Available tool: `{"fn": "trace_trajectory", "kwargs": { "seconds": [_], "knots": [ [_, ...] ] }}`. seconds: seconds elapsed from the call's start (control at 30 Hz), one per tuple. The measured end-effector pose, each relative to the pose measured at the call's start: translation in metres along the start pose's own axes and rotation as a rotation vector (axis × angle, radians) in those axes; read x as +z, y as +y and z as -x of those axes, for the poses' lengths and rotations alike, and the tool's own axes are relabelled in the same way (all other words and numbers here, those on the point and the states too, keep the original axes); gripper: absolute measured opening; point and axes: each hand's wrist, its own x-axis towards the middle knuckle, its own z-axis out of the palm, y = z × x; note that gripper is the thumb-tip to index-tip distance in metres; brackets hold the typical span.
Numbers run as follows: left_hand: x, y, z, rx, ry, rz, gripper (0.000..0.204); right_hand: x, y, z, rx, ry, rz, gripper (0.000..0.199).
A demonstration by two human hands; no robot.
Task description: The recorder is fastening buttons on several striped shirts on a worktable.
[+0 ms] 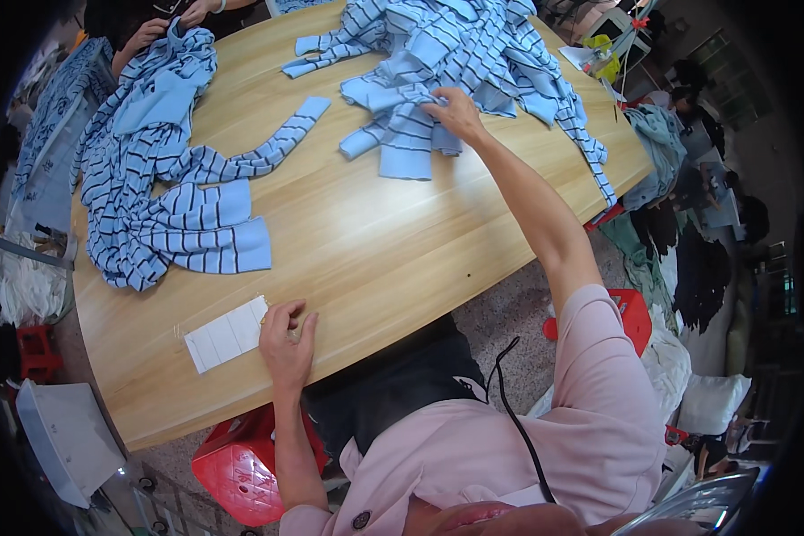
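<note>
At the far side of the table, my right hand [458, 116] stretches out with its fingers closed on a light blue knit garment with dark and white stripes [407, 152]. That garment lies at the near edge of a heaped pile of similar striped garments [473, 54]. My left hand [286, 344] rests at the table's near edge, thumb apart from the bent fingers, with nothing visible in it. Its fingertips are beside the right end of a white paper strip marked with lines [226, 335]; whether they touch it I cannot tell.
More striped garments [143, 196] lie along the left of the wooden table [357, 241]. At the far left a co-worker's hands [147, 34] hold one of them. A red stool [241, 464] stands under the near edge, and a pale plastic bin [67, 438] sits at the lower left.
</note>
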Motion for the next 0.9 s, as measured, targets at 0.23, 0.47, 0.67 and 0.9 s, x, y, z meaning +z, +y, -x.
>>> {"fn": "trace_trajectory", "kwargs": {
  "seconds": [0.23,0.47,0.67,0.9],
  "knots": [
    [0.0,-0.001,0.0,0.011,-0.002,-0.003,0.024,-0.057,-0.022,-0.002,-0.153,-0.186,0.234,0.052],
    [0.003,-0.002,0.0,0.026,-0.003,0.005,0.025,-0.137,-0.013,0.008,-0.154,-0.108,0.172,0.052],
    [0.005,-0.006,0.002,0.06,0.026,-0.014,0.027,-0.126,0.002,0.053,-0.181,-0.604,0.414,0.044],
    [0.004,-0.009,0.002,0.111,0.033,-0.042,0.027,-0.089,0.031,0.065,-0.021,-0.402,0.198,0.057]
  ]
}}
